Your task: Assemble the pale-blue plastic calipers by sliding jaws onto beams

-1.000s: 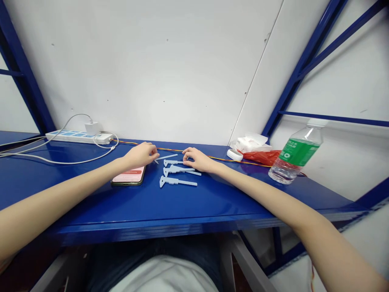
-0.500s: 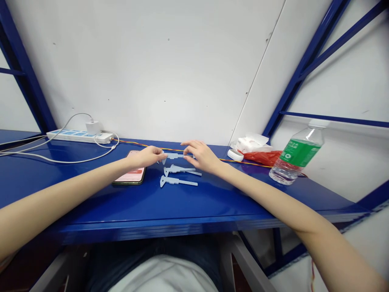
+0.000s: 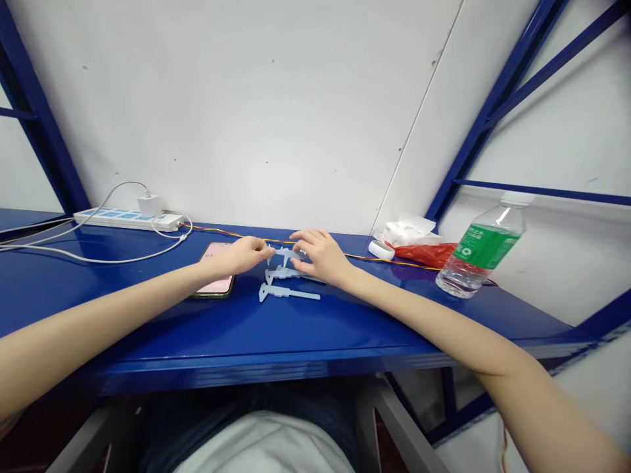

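My left hand (image 3: 244,255) pinches the jaw end of a pale plastic vernier caliper (image 3: 285,253) held just above the blue table. My right hand (image 3: 320,257) has its thumb and bent fingers around the other part of this caliper, near its slider. A gap shows between the caliper's jaws. In front of it lie two more calipers, the middle caliper (image 3: 282,272) partly covered by my right hand and the near caliper (image 3: 288,293) in full view. A phone (image 3: 217,289) with a lit screen lies beneath my left wrist.
A white power strip (image 3: 125,219) with a charger and cables lies at the back left. At the right stand a water bottle (image 3: 480,253), a red plastic bag (image 3: 426,255), a tissue pack (image 3: 407,231) and a small white device (image 3: 381,249). Thin coloured wires run along the back.
The held caliper's slider has moved right, so its jaws are farther apart. My right fingers have closed in on it, and my left hand has shifted slightly right.
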`<action>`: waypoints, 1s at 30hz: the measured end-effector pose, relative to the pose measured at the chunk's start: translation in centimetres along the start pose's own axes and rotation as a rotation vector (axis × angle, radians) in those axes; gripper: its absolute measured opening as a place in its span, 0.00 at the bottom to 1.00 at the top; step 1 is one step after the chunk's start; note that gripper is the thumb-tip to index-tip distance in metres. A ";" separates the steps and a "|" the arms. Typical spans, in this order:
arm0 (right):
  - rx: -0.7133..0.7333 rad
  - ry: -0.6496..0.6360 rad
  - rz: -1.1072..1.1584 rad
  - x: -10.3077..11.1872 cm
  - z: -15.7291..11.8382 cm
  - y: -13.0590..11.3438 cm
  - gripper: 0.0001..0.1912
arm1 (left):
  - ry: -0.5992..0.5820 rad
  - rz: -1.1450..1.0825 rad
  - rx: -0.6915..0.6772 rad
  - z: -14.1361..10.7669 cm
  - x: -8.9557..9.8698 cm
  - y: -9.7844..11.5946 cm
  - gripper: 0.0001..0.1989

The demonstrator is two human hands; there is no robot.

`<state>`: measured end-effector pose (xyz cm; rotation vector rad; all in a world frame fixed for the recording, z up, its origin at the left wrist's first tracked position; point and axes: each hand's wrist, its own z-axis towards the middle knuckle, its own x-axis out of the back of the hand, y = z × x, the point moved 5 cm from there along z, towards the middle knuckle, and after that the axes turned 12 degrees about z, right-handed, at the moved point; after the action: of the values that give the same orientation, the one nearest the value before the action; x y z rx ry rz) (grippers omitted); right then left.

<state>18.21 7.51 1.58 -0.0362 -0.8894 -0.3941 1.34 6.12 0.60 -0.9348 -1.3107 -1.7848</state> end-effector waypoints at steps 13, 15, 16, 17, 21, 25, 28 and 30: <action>-0.165 -0.210 0.250 -0.2 -0.9 2.6 0.11 | 0.032 0.413 0.109 0.7 2.0 -2.8 0.17; -0.145 -0.267 0.343 -0.7 -0.7 0.8 0.11 | 0.060 0.503 0.062 0.5 1.8 -2.3 0.16; -0.143 -0.294 0.373 -0.9 -0.6 0.0 0.11 | 0.065 0.528 0.033 0.3 1.6 -1.9 0.16; -0.141 -0.306 0.397 -1.1 -0.5 -0.7 0.11 | 0.064 0.542 0.007 0.2 1.4 -1.5 0.16; -0.178 -0.332 0.440 -1.5 -0.4 -1.8 0.06 | 0.025 0.519 -0.011 -0.6 0.8 -0.3 0.15; -0.210 -0.204 0.367 -0.7 -0.3 -1.2 0.05 | -0.050 0.378 0.028 -1.0 0.5 0.4 0.20; -0.187 -0.041 0.314 0.2 0.0 -1.1 0.06 | -0.145 0.136 0.009 -1.2 -0.2 0.8 0.22; -0.150 0.030 0.284 0.6 0.2 -1.3 0.06 | -0.154 -0.022 -0.020 -1.2 -0.3 1.1 0.21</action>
<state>17.97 6.13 2.03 -0.2907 -0.8101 -0.1940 2.33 4.75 0.54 -1.0915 -1.4057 -1.7749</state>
